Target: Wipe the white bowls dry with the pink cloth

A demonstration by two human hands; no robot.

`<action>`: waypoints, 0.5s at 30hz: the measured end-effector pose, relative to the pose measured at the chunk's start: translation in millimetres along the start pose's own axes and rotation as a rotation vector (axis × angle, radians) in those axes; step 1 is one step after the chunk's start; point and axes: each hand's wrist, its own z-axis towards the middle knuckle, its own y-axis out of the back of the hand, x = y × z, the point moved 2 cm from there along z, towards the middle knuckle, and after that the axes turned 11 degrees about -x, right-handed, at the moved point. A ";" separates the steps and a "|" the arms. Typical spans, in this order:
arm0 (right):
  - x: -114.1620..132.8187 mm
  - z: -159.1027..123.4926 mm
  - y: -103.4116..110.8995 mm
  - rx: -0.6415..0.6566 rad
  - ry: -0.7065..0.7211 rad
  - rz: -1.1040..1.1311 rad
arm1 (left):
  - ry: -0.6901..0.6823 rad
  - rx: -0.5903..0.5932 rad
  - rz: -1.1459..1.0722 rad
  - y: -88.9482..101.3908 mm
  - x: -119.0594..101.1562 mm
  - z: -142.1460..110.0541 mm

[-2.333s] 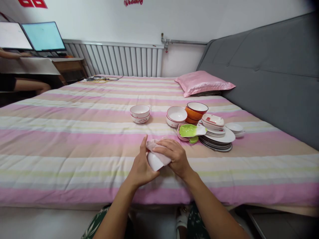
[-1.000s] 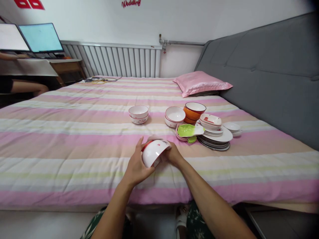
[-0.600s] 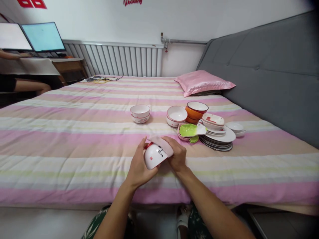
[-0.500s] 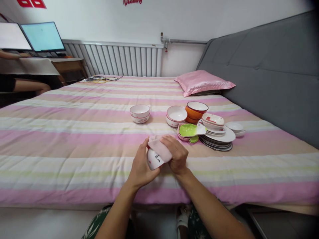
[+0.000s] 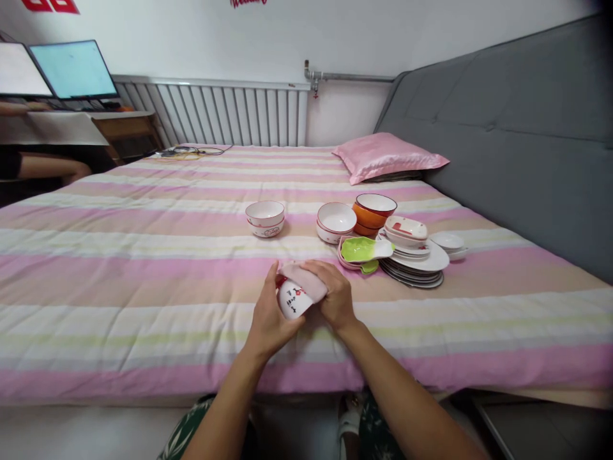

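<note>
My left hand (image 5: 271,319) is closed on a white bowl (image 5: 291,300) with black lettering and a red pattern, tilted above the near part of the bed. A pale pink cloth (image 5: 306,284) lies over the bowl's upper right side, with my right hand (image 5: 335,295) closed around it. The cloth and my fingers hide much of the bowl. Beyond my hands stand two stacks of red-rimmed white bowls, one stack (image 5: 265,219) at the left and the other (image 5: 336,222) nearer the middle. A green leaf-shaped dish (image 5: 360,250) tops a small pile beside my right hand.
Orange bowls (image 5: 368,217), stacked plates (image 5: 431,259) with oblong dishes (image 5: 406,229) on top, and small white dishes (image 5: 449,241) stand to the right. Farther back are a pink pillow (image 5: 390,158) and cables (image 5: 191,151). A person's leg (image 5: 52,167) shows by the desk at left.
The bowl has turned a little in my hands, so more of its lettering and red pattern shows. The cloth has shifted with my right hand. The whole view has moved slightly.
</note>
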 end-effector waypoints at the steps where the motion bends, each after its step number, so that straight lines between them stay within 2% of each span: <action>1: -3.8 0.3 -0.4 0.006 -0.048 0.033 | 0.004 -0.003 0.011 0.2 -0.1 0.4; 7: -32.5 -6.9 -11.6 0.038 -0.447 0.166 | 0.016 -0.028 0.050 4.3 0.5 0.2; 15: -47.1 -20.0 -19.8 0.065 -0.576 0.103 | 0.017 -0.049 0.087 9.8 2.2 -1.2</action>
